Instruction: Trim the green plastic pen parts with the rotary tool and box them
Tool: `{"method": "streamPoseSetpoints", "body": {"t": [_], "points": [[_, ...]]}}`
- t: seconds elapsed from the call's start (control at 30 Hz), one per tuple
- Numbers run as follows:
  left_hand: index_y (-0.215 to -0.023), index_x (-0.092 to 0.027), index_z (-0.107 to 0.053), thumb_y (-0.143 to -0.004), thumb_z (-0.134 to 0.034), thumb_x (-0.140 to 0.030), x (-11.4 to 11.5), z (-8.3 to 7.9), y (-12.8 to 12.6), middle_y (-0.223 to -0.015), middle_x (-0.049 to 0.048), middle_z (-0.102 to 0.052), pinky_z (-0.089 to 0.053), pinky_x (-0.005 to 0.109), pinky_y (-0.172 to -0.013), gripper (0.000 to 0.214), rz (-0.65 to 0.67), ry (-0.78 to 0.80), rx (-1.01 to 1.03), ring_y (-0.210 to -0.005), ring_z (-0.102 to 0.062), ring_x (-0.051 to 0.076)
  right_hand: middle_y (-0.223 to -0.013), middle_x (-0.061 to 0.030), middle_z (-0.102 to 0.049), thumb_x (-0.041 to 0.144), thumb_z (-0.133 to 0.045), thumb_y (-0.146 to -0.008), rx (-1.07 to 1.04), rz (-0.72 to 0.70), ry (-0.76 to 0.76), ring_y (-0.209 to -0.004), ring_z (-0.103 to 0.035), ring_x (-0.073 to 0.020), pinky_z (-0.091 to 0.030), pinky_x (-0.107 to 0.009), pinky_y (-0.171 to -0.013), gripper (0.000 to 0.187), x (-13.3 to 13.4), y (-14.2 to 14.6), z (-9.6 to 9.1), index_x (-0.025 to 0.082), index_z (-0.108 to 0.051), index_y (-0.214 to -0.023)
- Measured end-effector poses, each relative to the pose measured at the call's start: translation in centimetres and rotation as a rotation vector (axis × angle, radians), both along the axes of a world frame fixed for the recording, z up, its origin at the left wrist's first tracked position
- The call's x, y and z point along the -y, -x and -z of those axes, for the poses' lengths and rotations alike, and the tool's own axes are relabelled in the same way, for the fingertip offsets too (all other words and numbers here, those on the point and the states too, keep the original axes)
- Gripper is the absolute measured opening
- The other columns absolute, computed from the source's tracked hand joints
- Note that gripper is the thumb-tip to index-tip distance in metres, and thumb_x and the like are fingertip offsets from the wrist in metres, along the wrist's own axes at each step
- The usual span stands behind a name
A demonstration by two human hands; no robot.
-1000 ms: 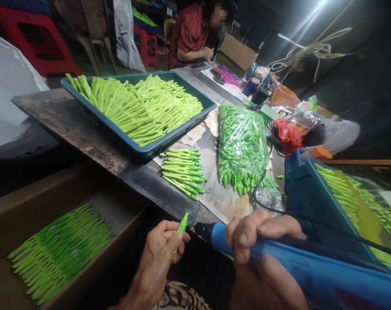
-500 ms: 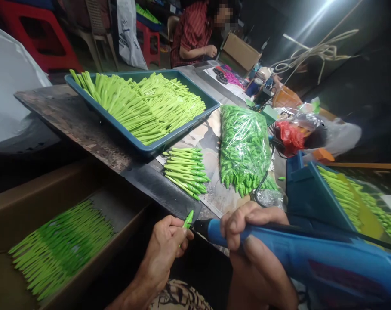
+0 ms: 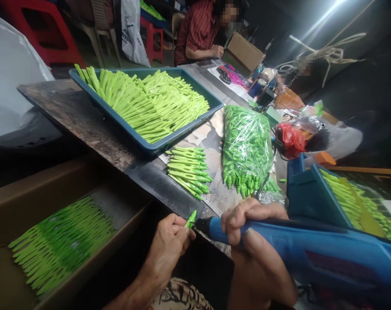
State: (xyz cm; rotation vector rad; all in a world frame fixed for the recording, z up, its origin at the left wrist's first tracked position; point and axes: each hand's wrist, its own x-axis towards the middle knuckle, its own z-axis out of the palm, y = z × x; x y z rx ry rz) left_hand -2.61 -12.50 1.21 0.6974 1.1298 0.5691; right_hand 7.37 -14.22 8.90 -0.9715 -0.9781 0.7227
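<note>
Two hands close in the head view. My left hand [image 3: 167, 245] is closed, pinching a small green plastic piece [image 3: 191, 219] just beside the tip of the blue electric tool [image 3: 279, 241], which my closed right hand [image 3: 250, 228] grips. The piece looks light, stiff and slick; best held by its thicker body. Beyond: blue tray [image 3: 185, 128] heaped with matching pieces [image 3: 146, 105], clear plastic bag [image 3: 247, 150], cardboard box [image 3: 53, 189].

Tray [image 3: 182, 127] on table [image 3: 72, 120], box [image 3: 53, 185] prob. below
</note>
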Motion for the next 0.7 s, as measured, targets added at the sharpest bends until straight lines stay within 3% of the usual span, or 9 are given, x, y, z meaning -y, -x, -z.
{"method": "streamPoseSetpoints", "body": {"t": [0.13,0.3,0.43,0.7], "points": [[-0.066,-0.015,-0.048,-0.067,-0.052,-0.023,-0.1,0.0,0.0,-0.057,0.0014,-0.057,-0.024,0.02,-0.042,0.009,-0.006,-0.013,0.007,-0.045,-0.038,0.007,-0.069,0.0014,-0.052,0.014,-0.054,-0.07,-0.005,-0.011,0.015,-0.05,-0.045,-0.011,-0.036,-0.026,-0.048,0.018,-0.3,0.0,-0.1,0.023,-0.051,-0.086],[-0.065,-0.016,-0.048,-0.066,-0.05,-0.019,0.0,0.5,0.1,-0.046,-0.005,-0.046,-0.02,0.02,-0.041,0.004,0.021,-0.024,0.0,-0.041,-0.032,0.006,-0.066,0.0031,-0.052,0.013,-0.056,-0.07,-0.004,-0.02,0.035,-0.047,-0.044,-0.0103,-0.037,-0.027,-0.048,0.019,-0.6,0.2,-0.3,0.024,-0.05,-0.084],[-0.067,-0.015,-0.05,-0.065,-0.051,-0.021,0.1,0.6,0.1,-0.051,-0.0016,-0.051,-0.02,0.021,-0.042,0.006,0.016,-0.023,-0.028,-0.043,-0.033,0.006,-0.067,0.0043,-0.053,0.01,-0.057,-0.072,0.018,-0.026,0.132,-0.046,-0.043,-0.0096,-0.035,-0.026,-0.046,0.019,-0.8,0.8,-0.4,0.025,-0.047,-0.08],[-0.065,-0.015,-0.05,-0.061,-0.057,-0.026,-0.1,0.5,0.1,-0.046,-0.0031,-0.05,-0.022,0.021,-0.042,0.013,-0.028,-0.024,0.01,-0.042,-0.033,0.007,-0.063,0.0044,-0.051,0.02,-0.059,-0.073,0.17,-0.035,0.114,-0.05,-0.048,-0.0112,-0.038,-0.026,-0.046,0.016,-1.5,0.8,0.7,0.023,-0.043,-0.076]]}}
